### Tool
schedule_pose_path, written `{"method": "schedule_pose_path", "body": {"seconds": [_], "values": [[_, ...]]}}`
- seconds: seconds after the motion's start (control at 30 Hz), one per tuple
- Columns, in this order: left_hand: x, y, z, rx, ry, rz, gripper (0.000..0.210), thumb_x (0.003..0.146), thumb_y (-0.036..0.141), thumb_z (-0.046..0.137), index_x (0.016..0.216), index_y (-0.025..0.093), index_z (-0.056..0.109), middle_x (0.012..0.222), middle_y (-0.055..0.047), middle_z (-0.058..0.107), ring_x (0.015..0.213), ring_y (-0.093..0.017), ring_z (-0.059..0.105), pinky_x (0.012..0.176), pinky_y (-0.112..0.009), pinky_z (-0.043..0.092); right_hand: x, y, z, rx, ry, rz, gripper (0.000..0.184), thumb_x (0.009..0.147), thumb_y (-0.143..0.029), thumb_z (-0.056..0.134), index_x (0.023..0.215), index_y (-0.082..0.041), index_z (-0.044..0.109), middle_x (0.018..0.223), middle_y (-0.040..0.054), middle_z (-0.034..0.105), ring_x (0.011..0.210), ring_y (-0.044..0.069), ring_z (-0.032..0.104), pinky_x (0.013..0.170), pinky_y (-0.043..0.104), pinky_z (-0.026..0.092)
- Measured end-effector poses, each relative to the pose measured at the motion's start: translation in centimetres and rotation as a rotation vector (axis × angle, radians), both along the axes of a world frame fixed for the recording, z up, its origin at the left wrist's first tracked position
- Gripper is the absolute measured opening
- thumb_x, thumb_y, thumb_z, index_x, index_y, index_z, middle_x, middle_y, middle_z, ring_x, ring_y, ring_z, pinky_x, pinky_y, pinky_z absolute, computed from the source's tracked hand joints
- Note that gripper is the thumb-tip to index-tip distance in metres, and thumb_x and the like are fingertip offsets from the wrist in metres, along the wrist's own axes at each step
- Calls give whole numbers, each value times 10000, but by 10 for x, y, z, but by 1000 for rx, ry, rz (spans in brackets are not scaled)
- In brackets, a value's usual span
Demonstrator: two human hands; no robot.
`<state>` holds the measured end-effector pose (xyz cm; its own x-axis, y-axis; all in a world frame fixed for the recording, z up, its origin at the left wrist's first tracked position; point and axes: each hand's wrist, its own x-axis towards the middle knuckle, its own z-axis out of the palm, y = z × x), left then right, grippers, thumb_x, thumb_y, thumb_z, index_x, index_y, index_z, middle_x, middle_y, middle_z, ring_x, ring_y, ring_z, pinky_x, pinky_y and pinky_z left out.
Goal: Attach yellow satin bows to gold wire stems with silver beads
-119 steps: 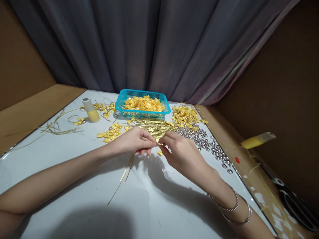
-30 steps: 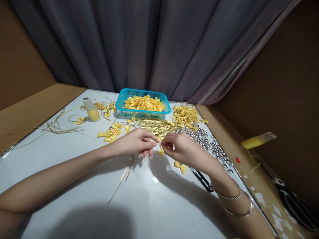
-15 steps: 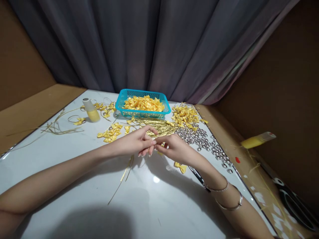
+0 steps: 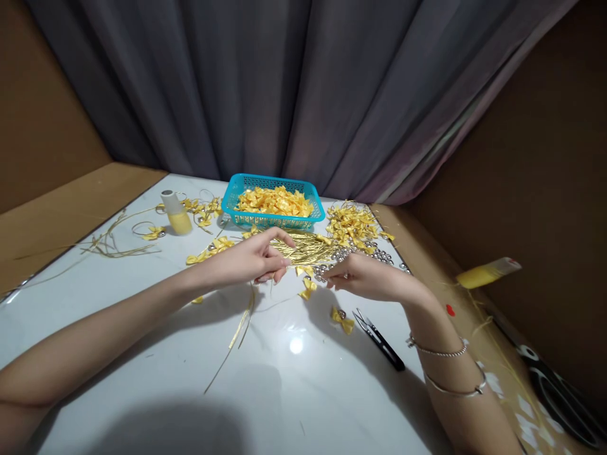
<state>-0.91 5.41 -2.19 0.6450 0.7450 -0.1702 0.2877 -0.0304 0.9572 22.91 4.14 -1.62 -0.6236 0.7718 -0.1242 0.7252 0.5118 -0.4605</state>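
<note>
My left hand (image 4: pixel 265 256) is in the air over the table's middle, thumb and fingers pinched together. A short bit of thin gold cord (image 4: pixel 271 289) shows below its fingertips. To its right, my right hand (image 4: pixel 367 276) is closed in a pinch beside the silver beads (image 4: pixel 379 254); whatever it holds is too small to make out. Between and below the hands lie yellow ribbon bows (image 4: pixel 308 289), one bow (image 4: pixel 342 321) bearing a silver bead. Black-handled thread snips (image 4: pixel 379 341) rest near my right wrist. Behind the hands is a bundle of gold cords (image 4: pixel 308 248).
A blue basket (image 4: pixel 272 220) of yellow bows stands at the back. Finished-looking corded bows (image 4: pixel 353 222) are heaped to its right. A yellow-filled bottle (image 4: pixel 176 213) stands left. Loose gold cords (image 4: pixel 118 249) lie far left; large scissors (image 4: pixel 559 392) lie off the table's right edge.
My hands were together at the fingertips and are now apart. My right hand has moved right, uncovering the snips and a bow; my left hand has shifted slightly left.
</note>
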Motion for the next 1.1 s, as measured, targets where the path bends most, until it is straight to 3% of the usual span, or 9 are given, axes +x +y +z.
{"method": "schedule_pose_path", "body": {"seconds": [0.1, 0.2, 0.33, 0.43, 0.57, 0.77, 0.83, 0.9, 1.1], "values": [[-1, 0, -1, -15, -23, -27, 219, 867, 236, 506, 1057, 202, 405, 605, 45, 554, 441, -72, 364, 464, -208, 299, -8, -1, -1, -42, 76, -79, 162, 804, -161, 555, 890, -150, 692, 843, 46, 697, 733, 147, 606, 656, 263, 458], [2, -2, -1, -44, -22, -50, 203, 865, 239, 502, 1042, 199, 410, 588, 56, 531, 450, -72, 369, 466, -204, 287, -26, -6, -3, -157, 333, -121, 345, 792, -263, 635, 1123, -164, 632, 1124, 89, 657, 960, 174, 610, 816, 293, 472], [6, -5, 1, -95, -33, -23, 215, 852, 196, 494, 1032, 199, 375, 536, 79, 489, 422, -63, 326, 436, -198, 235, -44, -12, -6, -252, 434, -72, 157, 833, -239, 597, 844, -138, 716, 814, 49, 721, 734, 129, 628, 711, 257, 476], [3, -4, 1, -94, -36, 5, 236, 850, 207, 502, 1030, 206, 349, 527, 84, 485, 416, -63, 313, 434, -203, 225, -42, -14, -7, -266, 408, -144, 196, 836, -199, 580, 700, -117, 696, 656, 42, 699, 627, 120, 608, 667, 251, 472], [-7, 1, -4, -92, 7, -46, 238, 851, 235, 508, 1023, 211, 344, 539, 84, 492, 426, -69, 307, 450, -210, 237, -33, -20, -12, -220, 277, -126, 197, 837, -153, 547, 692, -121, 676, 628, 37, 692, 613, 125, 620, 635, 230, 466], [-3, 4, -23, -171, 188, -397, 360, 857, 439, 510, 1110, 202, 413, 828, -23, 601, 703, -140, 543, 634, -250, 386, -36, -42, -31, 12, 127, -119, 207, 782, -16, 488, 757, -123, 664, 707, 69, 666, 682, 164, 555, 733, 294, 388], [7, 0, -32, -114, 163, -439, 397, 849, 450, 529, 1137, 197, 425, 797, -16, 577, 761, -150, 539, 663, -246, 380, -37, -49, -34, 82, 89, -103, 222, 772, 7, 467, 784, -117, 651, 731, 82, 646, 716, 178, 534, 765, 316, 355], [17, -6, -40, -113, 140, -500, 295, 880, 406, 488, 1057, 170, 476, 647, 32, 474, 616, -122, 472, 590, -236, 353, -36, -53, -37, 144, 35, -78, 216, 773, 11, 457, 793, -115, 631, 723, 79, 627, 704, 176, 516, 745, 308, 339], [32, -22, -53, 86, 143, -416, 246, 900, 298, 397, 716, 161, 488, 627, 32, 402, 570, -99, 374, 543, -220, 303, -22, -59, -45, 139, -8, -38, 216, 764, 14, 457, 763, -140, 608, 702, 42, 611, 660, 144, 507, 718, 276, 327]]}}
